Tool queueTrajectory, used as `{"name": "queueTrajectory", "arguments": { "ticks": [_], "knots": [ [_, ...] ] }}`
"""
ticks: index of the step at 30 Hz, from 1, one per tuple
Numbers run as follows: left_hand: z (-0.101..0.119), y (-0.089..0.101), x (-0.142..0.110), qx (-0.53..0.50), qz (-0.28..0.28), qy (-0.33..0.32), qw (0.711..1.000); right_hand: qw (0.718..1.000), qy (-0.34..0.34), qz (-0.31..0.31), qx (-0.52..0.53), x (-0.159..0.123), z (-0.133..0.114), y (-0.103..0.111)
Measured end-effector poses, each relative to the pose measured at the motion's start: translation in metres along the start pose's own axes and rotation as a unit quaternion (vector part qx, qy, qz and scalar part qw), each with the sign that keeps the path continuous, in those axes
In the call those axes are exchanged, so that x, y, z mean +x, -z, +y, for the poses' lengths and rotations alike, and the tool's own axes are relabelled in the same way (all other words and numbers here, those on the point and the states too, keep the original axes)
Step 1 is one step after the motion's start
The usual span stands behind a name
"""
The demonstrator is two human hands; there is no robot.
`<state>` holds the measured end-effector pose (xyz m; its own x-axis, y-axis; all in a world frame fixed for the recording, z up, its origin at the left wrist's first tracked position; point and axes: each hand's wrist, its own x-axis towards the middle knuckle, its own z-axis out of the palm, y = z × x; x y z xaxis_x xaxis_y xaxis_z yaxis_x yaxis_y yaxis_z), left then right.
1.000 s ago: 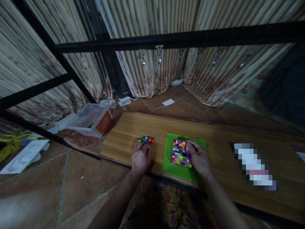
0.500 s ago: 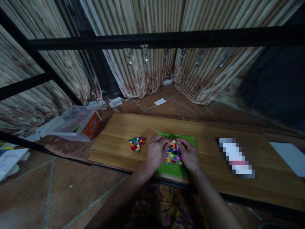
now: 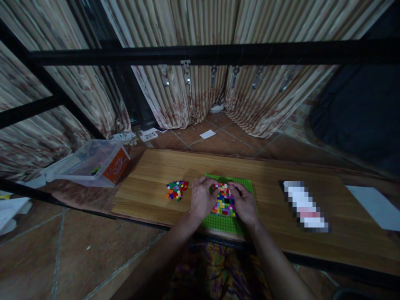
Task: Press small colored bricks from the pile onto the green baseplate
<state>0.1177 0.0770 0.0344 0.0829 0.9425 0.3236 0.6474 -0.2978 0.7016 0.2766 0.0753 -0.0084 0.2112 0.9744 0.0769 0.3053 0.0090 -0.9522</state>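
A green studded baseplate (image 3: 223, 225) lies on the wooden board, and a tight block of small multicoloured toy bricks (image 3: 224, 202) covers its middle. My left hand (image 3: 202, 196) curls at the block's upper left side, thumb and fingertips bent together. A dark green spot shows by those fingertips; whether it is a brick or the plate I cannot tell. From the right, my right hand (image 3: 243, 202) reaches over the block's upper right edge with closed fingers. Anything small in its fingertips is hidden. Left of my hands lies a loose pile of coloured bricks (image 3: 175, 190).
The wooden board (image 3: 150, 166) runs across the view. A clear plastic bin (image 3: 90, 166) with an orange label stands at its left end. A blurred-out item (image 3: 306, 208) and a white sheet (image 3: 375, 206) lie to the right. A black metal bar (image 3: 156, 56) crosses before curtains.
The whole view has shifted slightly, so things appear a little further left. A small gap with dark green in it now shows at my left fingertips. Both hands stay at the brick block.
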Motion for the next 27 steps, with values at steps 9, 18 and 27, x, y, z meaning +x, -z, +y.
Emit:
{"name": "queueTrajectory", "arguments": {
  "ticks": [9, 18, 27],
  "knots": [
    [-0.022, -0.013, 0.000, -0.276, 0.007, 0.141, 0.951, 1.000, -0.004, -0.010, -0.004, 0.000, 0.000, 0.000],
    [-0.012, -0.022, 0.007, -0.356, -0.039, 0.225, 0.906, 1.000, 0.006, -0.001, -0.006, 0.001, 0.003, -0.001],
    [-0.020, -0.031, 0.007, -0.313, -0.041, 0.197, 0.928, 1.000, -0.002, -0.003, 0.005, 0.001, 0.002, 0.000]
  ]
}}
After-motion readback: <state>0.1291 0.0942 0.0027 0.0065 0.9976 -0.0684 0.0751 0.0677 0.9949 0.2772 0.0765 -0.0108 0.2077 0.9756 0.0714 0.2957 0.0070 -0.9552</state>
